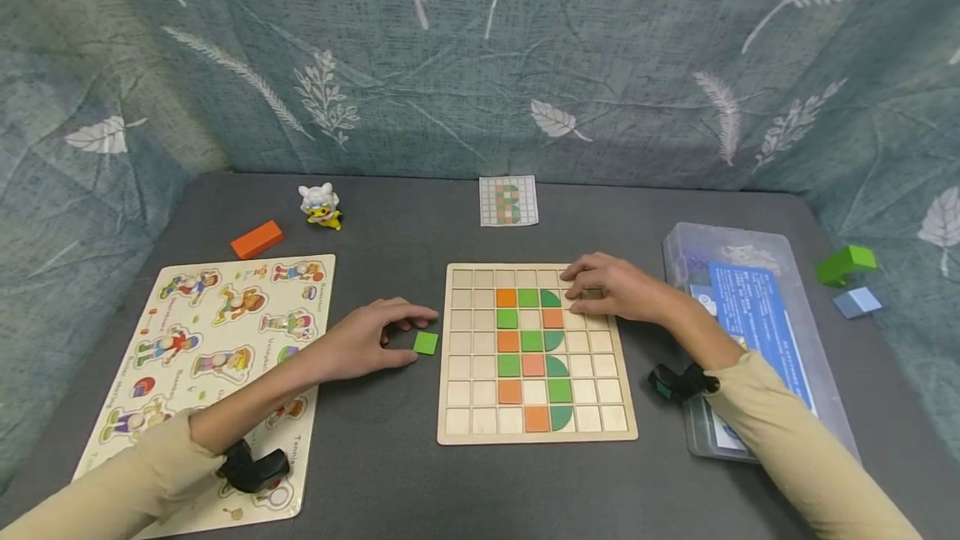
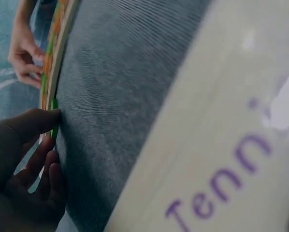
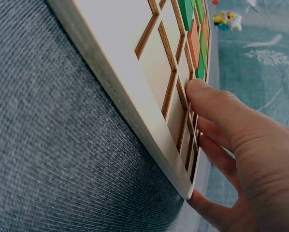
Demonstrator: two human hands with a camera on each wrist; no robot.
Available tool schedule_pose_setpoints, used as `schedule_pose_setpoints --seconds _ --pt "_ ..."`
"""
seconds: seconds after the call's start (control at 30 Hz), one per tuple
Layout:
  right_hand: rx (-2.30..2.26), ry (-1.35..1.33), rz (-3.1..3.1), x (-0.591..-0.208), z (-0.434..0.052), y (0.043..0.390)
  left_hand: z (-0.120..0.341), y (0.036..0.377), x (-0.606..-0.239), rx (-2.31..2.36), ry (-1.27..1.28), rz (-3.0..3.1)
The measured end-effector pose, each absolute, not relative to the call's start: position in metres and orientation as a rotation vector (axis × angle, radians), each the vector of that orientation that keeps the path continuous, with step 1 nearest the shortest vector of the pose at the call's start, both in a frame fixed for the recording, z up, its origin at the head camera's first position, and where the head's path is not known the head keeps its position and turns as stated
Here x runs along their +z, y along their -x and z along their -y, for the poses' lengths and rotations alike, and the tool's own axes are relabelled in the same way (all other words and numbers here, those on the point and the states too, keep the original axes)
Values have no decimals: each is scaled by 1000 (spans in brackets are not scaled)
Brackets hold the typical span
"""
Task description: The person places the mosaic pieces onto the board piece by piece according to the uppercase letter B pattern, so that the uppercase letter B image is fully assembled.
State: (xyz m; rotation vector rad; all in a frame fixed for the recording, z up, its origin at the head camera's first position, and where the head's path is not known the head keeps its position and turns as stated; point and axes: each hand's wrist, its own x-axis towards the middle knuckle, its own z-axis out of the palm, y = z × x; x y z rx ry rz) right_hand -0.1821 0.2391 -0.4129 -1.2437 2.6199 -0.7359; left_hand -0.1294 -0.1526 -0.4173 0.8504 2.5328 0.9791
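My left hand (image 1: 367, 340) is left of the wooden grid board (image 1: 538, 439). Its thumb and index finger are spread around a bright green square tile (image 1: 426, 343), the thumb tip right at the tile's lower left corner. In the left wrist view, the fingertips overlap this green tile (image 2: 54, 126). On the board, orange and green squares, such as an orange tile (image 1: 507, 297), and dark green quarter-round tiles (image 1: 561, 418) fill the middle columns. My right hand (image 1: 618, 290) rests over the board's upper right corner, fingers extended, with no tile visible in it.
A pattern card (image 1: 509, 201) lies behind the board. On the left are a sports picture puzzle (image 1: 318, 307), an orange block (image 1: 257, 240) and a small figurine (image 1: 320, 205). On the right lie a plastic case (image 1: 787, 252), a green block (image 1: 846, 265) and a blue block (image 1: 857, 302).
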Motion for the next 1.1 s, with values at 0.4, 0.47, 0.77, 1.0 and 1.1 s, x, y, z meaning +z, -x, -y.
schedule_pose_setpoints --seconds 0.4,0.47,0.77,1.0,1.1 --pt "-733 1234 -2617 -413 -239 182 113 83 -404 927 -1270 -2690" --pt "-732 1228 -2621 -413 -239 182 98 71 -402 870 -1447 -2644" --pt "-728 1242 -2608 -411 -238 183 69 63 -404 676 -1651 -2606" --pt "-719 1215 -2615 -410 -239 183 62 65 -403 562 -1704 -2628" --pt "-718 1214 -2613 -411 -239 182 60 64 -403 523 -1722 -2642"
